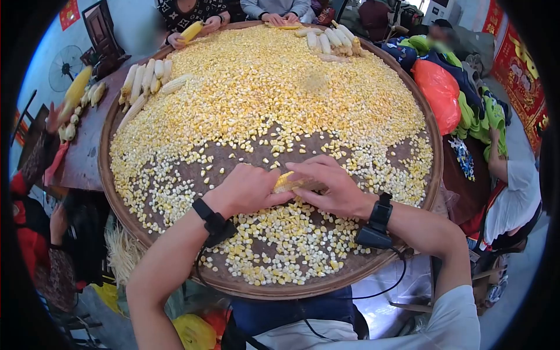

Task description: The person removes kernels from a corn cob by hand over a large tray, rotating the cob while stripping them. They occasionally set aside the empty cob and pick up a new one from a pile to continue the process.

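Between my two hands, low over the near part of a big round tray (269, 294), is a partly shelled corn cob (286, 182). Yellow kernels show on its left part, while the right part looks stripped. My left hand (248, 188) is closed on the left end, thumb along the near side. My right hand (329, 185) grips the other end with curled fingers and thumb. Each wrist wears a black strap with a small device. Loose corn kernels (256, 81) lie thick across the far side of the tray and thinner around my hands.
Stripped cobs are piled at the tray's left rim (143, 81) and far right (338, 39). Two people across handle corn, and a person at left raises a full ear (77, 87). A red plastic bag (436, 96) sits to the right. Black cables hang from my wrist devices.
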Tool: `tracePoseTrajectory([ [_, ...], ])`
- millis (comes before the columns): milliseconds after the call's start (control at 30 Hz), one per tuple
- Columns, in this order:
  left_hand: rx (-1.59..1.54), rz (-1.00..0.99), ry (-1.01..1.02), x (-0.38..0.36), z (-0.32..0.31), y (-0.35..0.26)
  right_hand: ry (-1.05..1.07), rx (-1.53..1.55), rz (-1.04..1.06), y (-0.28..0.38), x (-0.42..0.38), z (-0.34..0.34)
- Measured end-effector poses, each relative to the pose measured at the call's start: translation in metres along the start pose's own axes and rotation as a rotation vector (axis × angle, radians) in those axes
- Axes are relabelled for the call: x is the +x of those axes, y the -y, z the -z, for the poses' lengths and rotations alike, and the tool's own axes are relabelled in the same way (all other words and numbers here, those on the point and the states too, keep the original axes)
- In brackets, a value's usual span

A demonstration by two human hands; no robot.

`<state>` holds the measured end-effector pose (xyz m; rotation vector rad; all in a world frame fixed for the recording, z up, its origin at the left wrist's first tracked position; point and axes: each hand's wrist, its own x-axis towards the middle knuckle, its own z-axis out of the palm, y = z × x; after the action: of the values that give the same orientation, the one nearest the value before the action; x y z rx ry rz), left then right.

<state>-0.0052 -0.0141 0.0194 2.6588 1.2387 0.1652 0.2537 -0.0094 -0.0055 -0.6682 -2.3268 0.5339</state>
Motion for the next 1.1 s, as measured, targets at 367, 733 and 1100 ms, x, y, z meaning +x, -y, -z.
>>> tracePoseTrajectory([
  [367, 0.021, 0.023, 0.089, 0.003, -0.002, 0.006, 0.078, -0.004, 0.029, 0.0, -0.001, 0.005],
  [733, 0.027, -0.019, 0.05, 0.003, -0.008, 0.008, -0.045, -0.05, 0.099, -0.001, 0.0, -0.002],
  [1100, 0.034, 0.041, 0.089, 0.007, -0.011, 0.006, -0.048, 0.031, 0.057, -0.007, -0.007, -0.005],
])
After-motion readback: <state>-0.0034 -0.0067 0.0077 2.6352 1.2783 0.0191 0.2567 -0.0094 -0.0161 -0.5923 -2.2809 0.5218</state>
